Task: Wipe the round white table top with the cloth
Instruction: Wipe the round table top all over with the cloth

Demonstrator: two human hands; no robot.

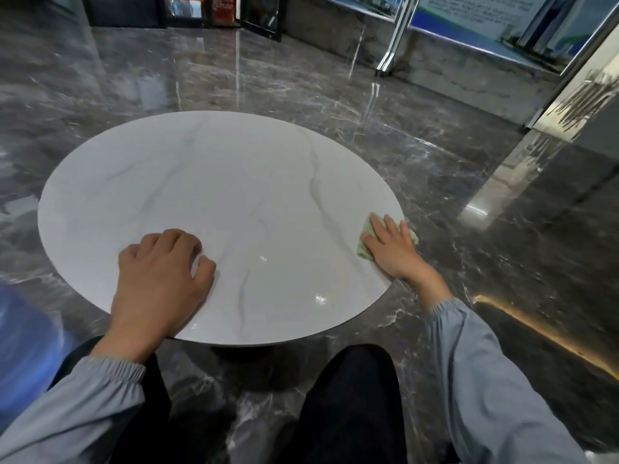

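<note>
The round white veined table top (217,195) bears a pale green cloth (364,250) at its right edge and the left hand (160,276) near its front edge.

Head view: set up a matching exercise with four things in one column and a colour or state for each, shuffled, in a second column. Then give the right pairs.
Things:
1. cloth
2. left hand
3. right hand
4. floor

States:
A. dark, glossy, veined
B. light green, at the right edge of the table top
C. fingers straight, pressing flat on the cloth
D. fingers curled, resting on the bare table top

Pairs: 1-B, 2-D, 3-C, 4-A.
</note>
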